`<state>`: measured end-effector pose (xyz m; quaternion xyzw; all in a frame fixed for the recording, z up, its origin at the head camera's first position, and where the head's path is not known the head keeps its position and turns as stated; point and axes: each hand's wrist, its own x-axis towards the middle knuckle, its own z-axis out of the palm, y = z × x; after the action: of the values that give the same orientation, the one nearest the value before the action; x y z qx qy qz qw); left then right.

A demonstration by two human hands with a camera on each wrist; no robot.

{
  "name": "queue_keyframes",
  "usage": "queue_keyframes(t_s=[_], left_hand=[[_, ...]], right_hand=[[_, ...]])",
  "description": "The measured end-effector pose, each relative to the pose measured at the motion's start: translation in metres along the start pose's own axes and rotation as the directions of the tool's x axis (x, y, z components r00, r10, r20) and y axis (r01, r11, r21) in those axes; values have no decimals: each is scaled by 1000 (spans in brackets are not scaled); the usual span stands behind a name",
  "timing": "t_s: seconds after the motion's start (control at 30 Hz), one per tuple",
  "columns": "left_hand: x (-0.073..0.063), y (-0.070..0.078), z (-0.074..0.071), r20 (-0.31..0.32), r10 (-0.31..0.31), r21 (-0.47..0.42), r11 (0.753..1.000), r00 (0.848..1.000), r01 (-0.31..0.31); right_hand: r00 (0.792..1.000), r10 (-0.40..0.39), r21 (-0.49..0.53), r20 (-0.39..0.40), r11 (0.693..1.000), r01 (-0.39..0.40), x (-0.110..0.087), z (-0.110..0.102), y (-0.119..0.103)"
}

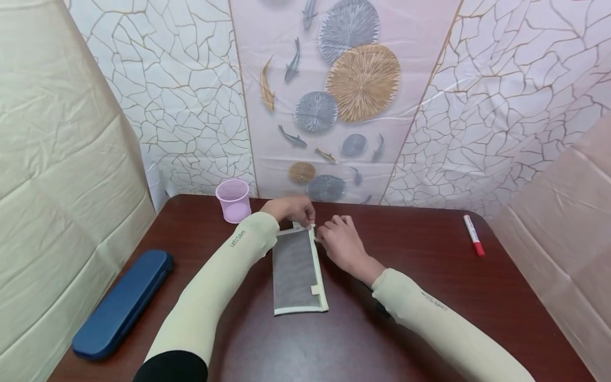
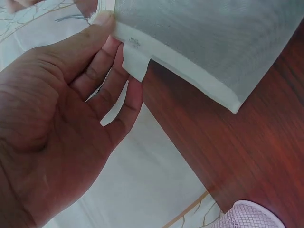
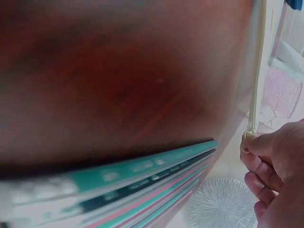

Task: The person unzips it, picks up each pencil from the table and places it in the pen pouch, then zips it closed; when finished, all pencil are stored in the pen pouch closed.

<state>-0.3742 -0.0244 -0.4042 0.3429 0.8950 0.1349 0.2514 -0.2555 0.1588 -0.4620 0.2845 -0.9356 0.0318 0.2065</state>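
On the table (image 1: 406, 334), from the head: pink cup (image 1: 234, 200) just beside the left forearm, blue case (image 1: 123, 305) near the left edge, red-capped marker (image 1: 473, 235) well apart at the right, grey mesh pouch (image 1: 296, 270) in the middle, part of its far edge covered by the left grip (image 1: 292, 208). From the left wrist: white edging pinched between thumb and fingers, beside a label (image 2: 136, 59) with print too small to read. From the right wrist: small pale tab (image 3: 250, 136) pinched in the right grip (image 3: 280, 166), and blurred stack (image 3: 128, 190) of teal, black and pink edges, visible only here.
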Motion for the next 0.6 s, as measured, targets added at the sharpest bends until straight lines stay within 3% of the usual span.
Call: queue_keyframes(t_s=[0.23,0.37,0.6], left_hand=[[-6,-3,-3,-52,-29,83,996,998,33],[-7,-4,-4,-75,-11,102,995,997,18],[-5,-2,-5,-146,33,194,981,989,-4]], right_hand=[[995,-83,-12,-53,997,82,-19,-6,-16],[990,-126,-58,-69,991,122,-35,-12,-26],[957,-264,-156,-120,957,244,-64,-22,-39]])
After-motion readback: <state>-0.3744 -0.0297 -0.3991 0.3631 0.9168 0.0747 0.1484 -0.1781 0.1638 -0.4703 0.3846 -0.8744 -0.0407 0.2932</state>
